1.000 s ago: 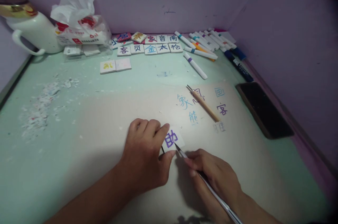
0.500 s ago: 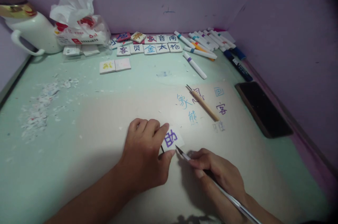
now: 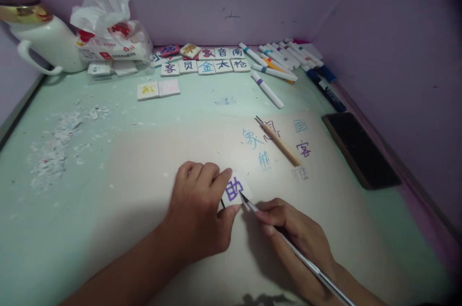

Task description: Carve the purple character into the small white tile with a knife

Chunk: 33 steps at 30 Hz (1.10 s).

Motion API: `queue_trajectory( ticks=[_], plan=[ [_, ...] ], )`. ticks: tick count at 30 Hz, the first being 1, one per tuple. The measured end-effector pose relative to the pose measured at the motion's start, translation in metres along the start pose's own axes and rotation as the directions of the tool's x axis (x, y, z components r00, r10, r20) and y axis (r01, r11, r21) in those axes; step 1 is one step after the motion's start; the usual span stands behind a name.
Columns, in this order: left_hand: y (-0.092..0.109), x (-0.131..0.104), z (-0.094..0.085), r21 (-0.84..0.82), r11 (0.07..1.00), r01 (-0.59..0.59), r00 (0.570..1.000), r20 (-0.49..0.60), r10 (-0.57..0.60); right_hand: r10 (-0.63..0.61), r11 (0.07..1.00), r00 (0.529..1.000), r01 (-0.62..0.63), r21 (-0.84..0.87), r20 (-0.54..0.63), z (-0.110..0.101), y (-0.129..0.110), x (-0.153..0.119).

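Note:
A white square tile (image 3: 247,192) with a purple character lies on the beige board at the lower middle. My left hand (image 3: 202,207) grips its left side between thumb and fingers, hiding part of it. In my right hand (image 3: 294,238) is a slim metal craft knife (image 3: 310,265), held like a pen. Its pointed tip meets the purple character near the tile's middle right. A wooden-handled tool (image 3: 279,143) with a thin metal end rests on the board behind the tile.
Lettered tiles (image 3: 205,67) line the back, beside several markers (image 3: 267,90). A black phone (image 3: 361,149) lies right. White shavings (image 3: 57,145), a white jug (image 3: 54,44) and a tissue pack (image 3: 108,48) are at left. The beige board (image 3: 144,161) has handwritten characters.
The knife tip has moved slightly up from the tile's lower edge onto the purple character, my right hand shifting with it. My left hand keeps its grip on the tile.

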<state>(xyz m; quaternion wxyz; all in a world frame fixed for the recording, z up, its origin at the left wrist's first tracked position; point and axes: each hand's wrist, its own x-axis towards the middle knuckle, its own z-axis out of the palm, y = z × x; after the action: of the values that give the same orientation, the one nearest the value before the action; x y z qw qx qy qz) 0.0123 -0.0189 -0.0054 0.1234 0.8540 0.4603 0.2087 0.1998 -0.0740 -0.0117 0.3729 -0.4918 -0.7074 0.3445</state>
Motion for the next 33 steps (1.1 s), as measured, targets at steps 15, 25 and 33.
queue_trajectory(
  ticks=[15,25,33],
  plan=[
    [0.0001,0.0004,-0.001,-0.016,1.0,0.007,1.0,0.003,-0.007,0.155,0.986,0.988,-0.156,0.052,0.025,-0.0029,-0.0053,0.0033],
    [0.001,0.0018,0.0003,-0.026,1.0,-0.002,1.0,-0.022,0.001,0.232,0.973,0.973,-0.232,0.019,0.018,0.0025,-0.0076,0.0017],
    [0.0021,0.0013,-0.001,-0.038,0.999,0.008,1.0,-0.011,-0.009,0.266,0.955,0.963,-0.269,0.121,0.04,0.0059,-0.0089,-0.0003]
  ],
)
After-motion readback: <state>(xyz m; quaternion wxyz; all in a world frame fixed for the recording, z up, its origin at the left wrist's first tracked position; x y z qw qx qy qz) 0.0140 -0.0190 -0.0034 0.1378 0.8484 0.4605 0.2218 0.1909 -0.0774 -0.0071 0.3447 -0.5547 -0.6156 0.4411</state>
